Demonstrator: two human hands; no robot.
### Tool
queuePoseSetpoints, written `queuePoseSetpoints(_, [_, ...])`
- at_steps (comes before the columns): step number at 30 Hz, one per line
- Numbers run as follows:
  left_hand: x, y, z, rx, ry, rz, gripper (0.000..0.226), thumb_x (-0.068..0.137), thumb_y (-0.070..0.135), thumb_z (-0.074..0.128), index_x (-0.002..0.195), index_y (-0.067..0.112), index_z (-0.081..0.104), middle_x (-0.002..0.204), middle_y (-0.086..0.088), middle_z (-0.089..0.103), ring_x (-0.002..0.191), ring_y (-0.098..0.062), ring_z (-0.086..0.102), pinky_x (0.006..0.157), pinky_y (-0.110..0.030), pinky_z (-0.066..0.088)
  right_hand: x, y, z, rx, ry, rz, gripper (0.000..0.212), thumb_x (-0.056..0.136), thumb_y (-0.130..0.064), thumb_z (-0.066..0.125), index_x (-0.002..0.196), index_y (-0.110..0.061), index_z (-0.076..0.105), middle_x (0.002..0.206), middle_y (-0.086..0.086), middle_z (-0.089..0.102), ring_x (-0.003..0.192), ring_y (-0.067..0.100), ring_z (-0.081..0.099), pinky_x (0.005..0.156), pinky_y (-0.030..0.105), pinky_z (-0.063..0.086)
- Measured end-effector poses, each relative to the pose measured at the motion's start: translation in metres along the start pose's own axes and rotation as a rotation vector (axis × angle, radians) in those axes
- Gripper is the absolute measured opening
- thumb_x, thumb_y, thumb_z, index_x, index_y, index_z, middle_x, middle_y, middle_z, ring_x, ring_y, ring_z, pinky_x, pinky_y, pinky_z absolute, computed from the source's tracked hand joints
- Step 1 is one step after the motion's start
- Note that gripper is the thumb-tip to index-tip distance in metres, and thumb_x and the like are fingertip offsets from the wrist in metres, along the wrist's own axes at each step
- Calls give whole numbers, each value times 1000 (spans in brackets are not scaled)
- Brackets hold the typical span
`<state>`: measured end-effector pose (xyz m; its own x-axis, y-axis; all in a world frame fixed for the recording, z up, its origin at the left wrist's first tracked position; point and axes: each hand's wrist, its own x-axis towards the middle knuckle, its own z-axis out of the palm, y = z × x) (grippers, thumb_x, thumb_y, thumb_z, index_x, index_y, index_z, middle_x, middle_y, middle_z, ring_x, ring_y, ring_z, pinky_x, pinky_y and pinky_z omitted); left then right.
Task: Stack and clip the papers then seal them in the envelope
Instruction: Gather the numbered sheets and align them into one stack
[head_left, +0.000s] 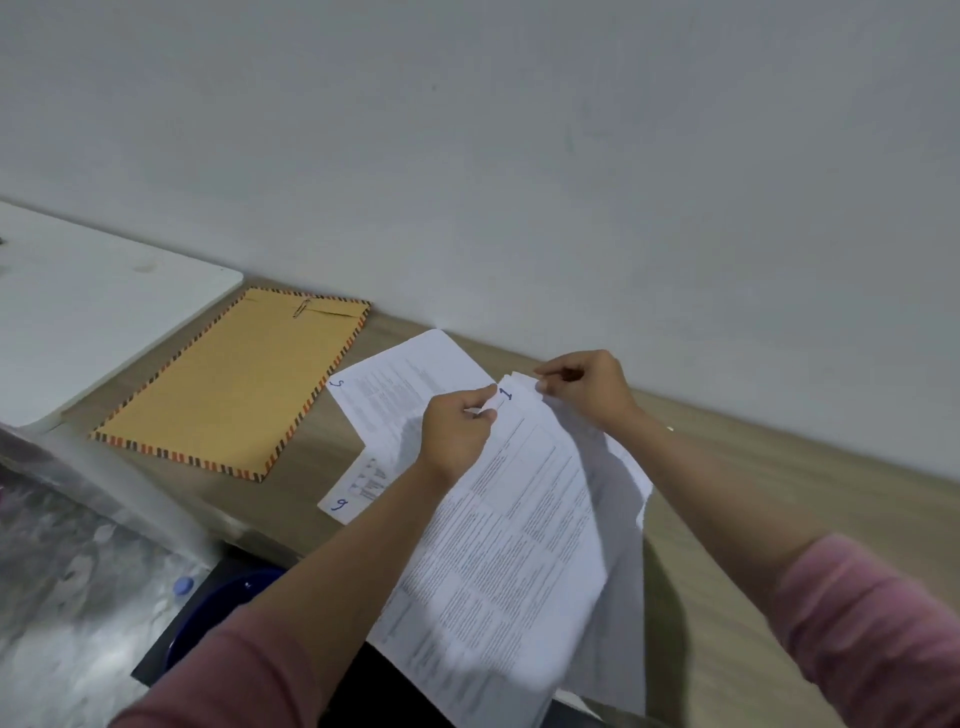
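A stack of printed white papers (524, 525) is lifted off the wooden table, its top sheet marked "1" in blue at the far corner. My left hand (454, 434) pinches the top edge just left of that number. My right hand (584, 387) pinches the same edge at the far right corner. Two more sheets lie flat on the table: one marked "5" (400, 387) and one marked "9" (353, 493), partly under my left arm. A brown envelope (234, 384) with a striped border lies to the left, a metal paper clip (301, 308) resting near its far end.
A white board or lid (78, 306) sits at the far left beside the envelope. The wall (519, 156) runs close behind the table (779, 493). Below the table edge at lower left are a shiny plastic sheet (67, 561) and a dark blue object (228, 597).
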<state>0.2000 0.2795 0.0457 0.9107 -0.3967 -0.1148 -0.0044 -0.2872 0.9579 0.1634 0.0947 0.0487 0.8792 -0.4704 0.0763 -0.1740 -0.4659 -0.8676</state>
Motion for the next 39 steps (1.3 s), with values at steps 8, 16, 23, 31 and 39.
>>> queuePoseSetpoints(8, [-6, 12, 58, 18, -9, 72, 32, 89, 3, 58, 118, 16, 65, 118, 2, 64, 105, -11, 59, 89, -18, 44, -42, 14, -49, 174, 33, 87, 17, 81, -4, 69, 97, -9, 73, 94, 6, 73, 84, 7, 65, 80, 12, 50])
queuePoseSetpoints(16, [-12, 10, 95, 13, -26, 38, 33, 90, 3, 57, 120, 14, 64, 121, 0, 63, 109, -11, 59, 88, -15, 41, -68, 38, -68, 193, 59, 129, 30, 73, -6, 77, 102, -10, 71, 91, 2, 71, 73, 5, 64, 75, 17, 53])
queuePoseSetpoints(23, [-18, 3, 116, 90, -47, 50, 39, 90, -3, 52, 124, 14, 61, 123, -1, 60, 92, -1, 52, 64, 8, 34, -74, 59, -76, 178, 162, 161, 25, 77, 4, 69, 99, -7, 72, 100, 7, 71, 76, 3, 63, 78, 15, 51])
queuePoseSetpoints(31, [-17, 1, 122, 139, -85, 83, 35, 90, 1, 54, 120, 17, 65, 120, 1, 61, 95, -3, 55, 66, 8, 36, -79, 66, -82, 217, 84, 148, 30, 80, 8, 63, 103, -10, 71, 102, 2, 71, 82, 1, 66, 86, 21, 52])
queuePoseSetpoints(39, [-14, 8, 125, 137, -121, 96, 34, 90, 1, 55, 118, 17, 66, 118, -1, 66, 95, -4, 59, 68, 8, 37, -81, 68, -83, 232, 101, 163, 30, 80, 1, 68, 108, -11, 69, 103, 4, 70, 87, 9, 64, 88, 26, 51])
